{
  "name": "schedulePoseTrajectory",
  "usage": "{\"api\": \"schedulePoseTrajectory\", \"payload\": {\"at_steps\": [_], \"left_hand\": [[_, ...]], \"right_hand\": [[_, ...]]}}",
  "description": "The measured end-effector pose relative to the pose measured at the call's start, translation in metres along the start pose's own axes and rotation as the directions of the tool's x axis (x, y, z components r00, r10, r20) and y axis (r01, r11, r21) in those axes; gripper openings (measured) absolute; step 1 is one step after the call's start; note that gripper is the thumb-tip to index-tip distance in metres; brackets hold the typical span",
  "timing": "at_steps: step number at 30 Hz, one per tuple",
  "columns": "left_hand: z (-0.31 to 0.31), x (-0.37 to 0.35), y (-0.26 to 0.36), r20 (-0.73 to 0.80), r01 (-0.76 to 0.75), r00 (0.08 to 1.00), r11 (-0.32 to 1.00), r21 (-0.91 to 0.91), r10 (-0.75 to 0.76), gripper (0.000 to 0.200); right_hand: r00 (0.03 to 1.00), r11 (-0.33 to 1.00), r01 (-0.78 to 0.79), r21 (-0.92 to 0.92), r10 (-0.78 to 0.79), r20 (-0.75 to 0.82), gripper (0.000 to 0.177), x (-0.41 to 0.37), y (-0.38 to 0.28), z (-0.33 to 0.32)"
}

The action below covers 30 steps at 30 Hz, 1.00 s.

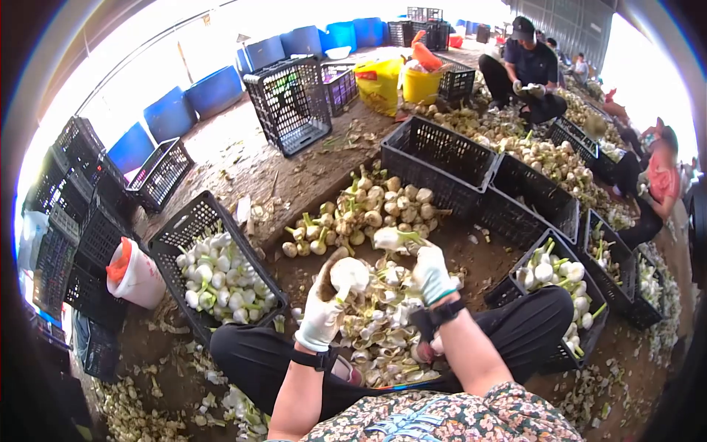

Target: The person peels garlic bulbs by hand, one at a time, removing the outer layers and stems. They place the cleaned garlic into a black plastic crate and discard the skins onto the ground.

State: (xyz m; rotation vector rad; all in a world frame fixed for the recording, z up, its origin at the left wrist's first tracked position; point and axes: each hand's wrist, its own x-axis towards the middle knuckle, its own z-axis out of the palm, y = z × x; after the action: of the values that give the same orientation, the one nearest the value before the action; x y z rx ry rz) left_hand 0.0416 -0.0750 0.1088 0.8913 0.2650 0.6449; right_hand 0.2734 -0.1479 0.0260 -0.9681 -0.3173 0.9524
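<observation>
Gloved left hand (321, 308) curls around a smooth bulb (350, 275); right hand (433, 275) grips stemmed garlic (389, 239).

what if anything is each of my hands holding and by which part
Your left hand holds a white garlic bulb by its left side; your right hand seems to hold a second garlic bulb by its stem.

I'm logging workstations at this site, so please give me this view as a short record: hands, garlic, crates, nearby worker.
left hand: white-gloved, holding a white garlic bulb
right hand: white-gloved, seemingly gripping a second garlic bulb by its stem
beyond hands: garlic heap, brownish skins
below hands: loose garlic skins
left crate: black, holds pale garlic
right crate: black, holds green-stemmed garlic
nearby worker: dark cap, dark clothes
</observation>
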Motion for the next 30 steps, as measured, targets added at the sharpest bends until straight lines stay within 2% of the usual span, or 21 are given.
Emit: {"api": "schedulePoseTrajectory", "payload": {"at_steps": [1,2,3,4,5,6,7,8,10,12,14,17,18,20,21,22,24,26,27,28,30], "left_hand": [[-0.002,-0.001,0.004,0.066,-0.036,0.997,0.997,-0.07,0.041,0.09],[-0.006,-0.001,0.003,0.059,-0.041,0.997,0.997,-0.071,0.046,0.09],[-0.012,0.003,-0.001,0.045,-0.105,0.994,0.989,0.104,0.101,0.09],[-0.018,0.004,-0.006,0.038,-0.151,0.989,0.949,0.278,0.146,0.089],[-0.023,0.006,-0.013,0.016,-0.156,0.987,0.921,0.357,0.161,0.088],[-0.024,0.006,-0.014,0.011,-0.15,0.988,0.922,0.356,0.156,0.088],[-0.023,0.007,-0.014,0.002,-0.117,0.992,0.905,0.409,0.128,0.087],[-0.023,0.008,-0.014,-0.007,-0.088,0.995,0.883,0.461,0.102,0.087],[-0.017,0.007,-0.014,-0.033,-0.039,0.998,0.879,0.474,0.062,0.086],[-0.013,0.007,-0.014,0.016,-0.114,0.99,0.728,0.676,0.14,0.083],[-0.021,0.008,-0.02,0.043,-0.139,0.988,0.715,0.685,0.15,0.081],[-0.023,0.009,-0.018,0.147,-0.228,0.972,0.573,0.787,0.185,0.078],[-0.019,0.008,-0.016,0.146,-0.227,0.972,0.572,0.788,0.185,0.078],[-0.009,0.005,-0.012,-0.052,-0.103,0.989,0.908,0.406,0.136,0.071],[-0.01,0.008,-0.015,-0.088,-0.183,0.972,0.941,0.284,0.216,0.068],[-0.005,0.008,-0.014,-0.231,-0.192,0.934,0.926,0.325,0.274,0.067],[-0.019,0.011,-0.024,-0.317,-0.193,0.915,0.961,0.199,0.25,0.06],[-0.018,0.013,-0.033,-0.406,-0.232,0.877,0.967,0.109,0.256,0.05],[-0.019,0.014,-0.035,-0.43,-0.233,0.852,0.952,0.198,0.298,0.04],[-0.023,0.015,-0.036,-0.433,-0.229,0.852,0.953,0.2,0.296,0.04],[-0.029,0.018,-0.038,-0.401,-0.239,0.846,0.922,0.306,0.352,0.035]], "right_hand": [[0.998,0.918,0.051,-0.394,-0.038,0.041,0.034,-0.007,-0.016,0.001],[0.997,0.608,-0.023,-0.794,0.075,0.028,0.04,-0.004,-0.026,0.005],[0.957,0.071,0.195,-0.978,-0.233,0.173,0.049,-0.006,-0.009,0.001],[0.907,0.136,0.324,-0.936,-0.327,0.266,0.044,-0.03,-0.028,0.031],[0.905,0.24,0.405,-0.882,-0.244,0.349,0.04,-0.042,-0.044,0.052],[0.884,0.349,0.467,-0.813,-0.171,0.435,0.037,-0.049,-0.056,0.067],[0.814,0.412,0.57,-0.711,-0.163,0.558,0.034,-0.057,-0.06,0.079],[0.718,0.259,0.695,-0.671,-0.202,0.666,0.027,-0.063,-0.065,0.091],[0.693,0.066,0.716,-0.695,-0.181,0.698,0.024,-0.067,-0.062,0.101],[0.689,0.015,0.717,-0.697,-0.172,0.705,0.018,-0.068,-0.062,0.107],[0.737,-0.173,0.661,-0.73,-0.034,0.675,0.013,-0.072,-0.066,0.116],[0.753,-0.24,0.625,-0.743,-0.066,0.655,0.014,-0.069,-0.056,0.119],[0.752,-0.239,0.626,-0.742,-0.067,0.656,0.014,-0.063,-0.052,0.116],[0.8,0.146,0.585,-0.798,-0.268,0.537,0.015,-0.052,-0.044,0.11],[0.86,0.258,0.503,-0.825,-0.242,0.449,0.015,-0.051,-0.047,0.109],[0.857,0.257,0.508,-0.822,-0.241,0.455,0.015,-0.049,-0.043,0.108],[0.947,0.479,0.32,-0.818,-0.189,0.26,0.016,-0.051,-0.026,0.106],[0.931,0.462,0.363,-0.809,-0.217,0.294,0.015,-0.057,-0.007,0.106],[0.915,0.412,0.399,-0.819,-0.234,0.328,0.015,-0.058,-0.002,0.107],[0.898,0.36,0.433,-0.826,-0.249,0.362,0.015,-0.058,0.001,0.107],[0.906,0.365,0.406,-0.838,-0.283,0.315,0.015,-0.053,0.0,0.105]]}}
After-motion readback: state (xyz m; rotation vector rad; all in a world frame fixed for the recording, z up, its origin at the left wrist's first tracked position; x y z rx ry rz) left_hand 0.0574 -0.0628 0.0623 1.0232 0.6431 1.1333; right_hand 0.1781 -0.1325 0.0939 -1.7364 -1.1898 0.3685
